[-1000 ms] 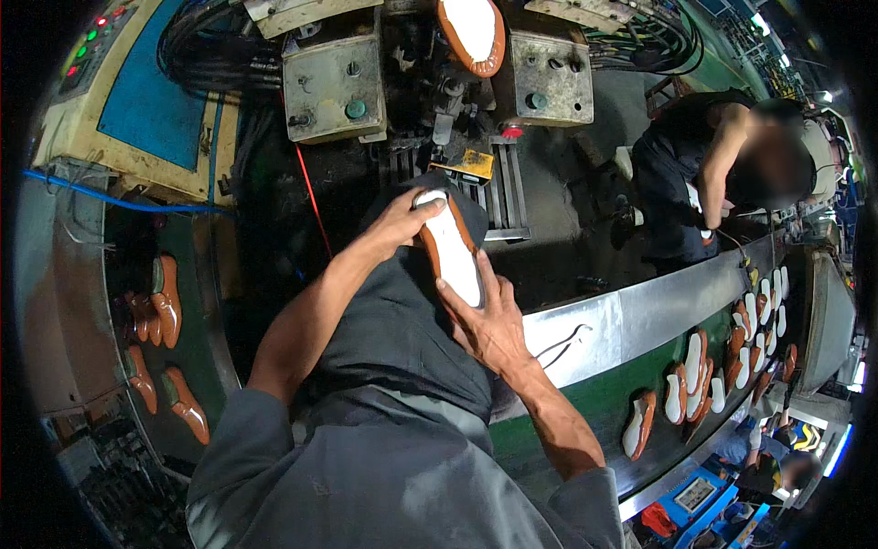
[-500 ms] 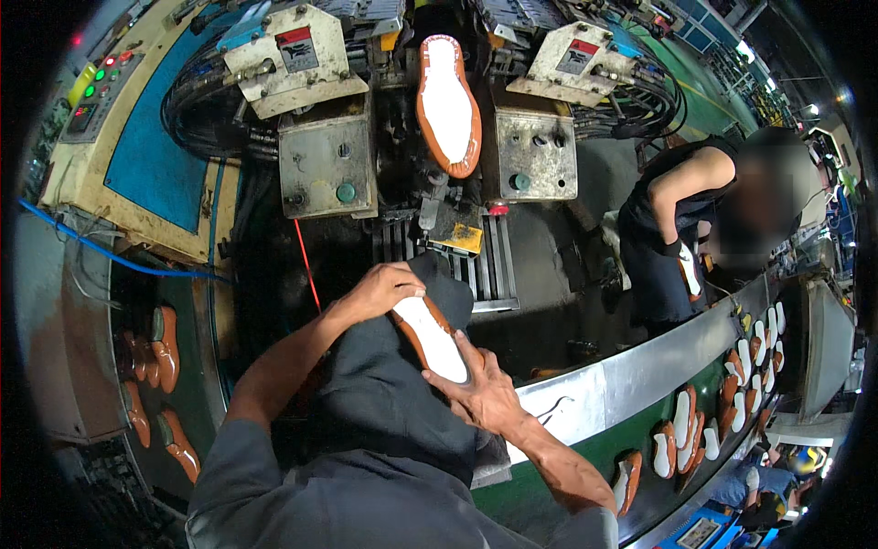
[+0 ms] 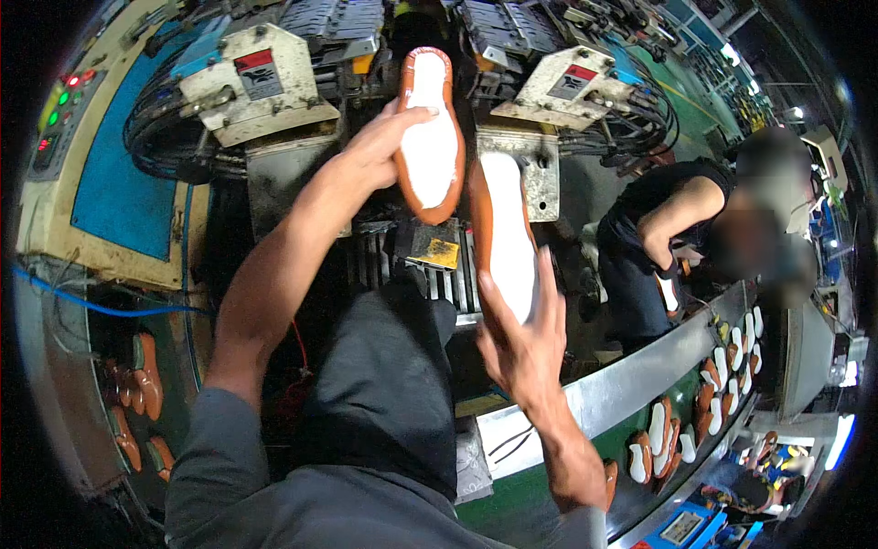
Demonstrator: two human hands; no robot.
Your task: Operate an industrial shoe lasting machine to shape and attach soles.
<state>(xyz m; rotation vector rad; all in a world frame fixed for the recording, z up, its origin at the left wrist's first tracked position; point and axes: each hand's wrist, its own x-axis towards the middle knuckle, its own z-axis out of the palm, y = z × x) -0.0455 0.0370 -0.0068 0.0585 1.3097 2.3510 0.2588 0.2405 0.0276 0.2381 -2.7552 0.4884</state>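
Observation:
Two brown shoes, soles up with white insoles showing, are in my hands. My left hand (image 3: 389, 142) grips one shoe (image 3: 428, 151) between the machine's two sides, thumb across the white insole and fingers at its left edge. Whether this shoe still rests on the machine I cannot tell. Just to its right, my right hand (image 3: 526, 339) holds the second shoe (image 3: 503, 229) by its near end, fingers along both edges. That shoe points away from me, beside the machine's right metal box (image 3: 546, 174).
A green conveyor (image 3: 585, 457) with a metal rim carries several similar shoes (image 3: 658, 425) at right. Another person (image 3: 640, 229) bends over a shoe beyond it. More shoes (image 3: 146, 375) lie at far left, below a control panel (image 3: 69, 110). Black hoses (image 3: 151, 137) loop beside the machine.
Both hands have moved forward from my lap. My left hand has let go of the lap shoe and taken the one at the machine. My right hand has carried the lap shoe up beside it.

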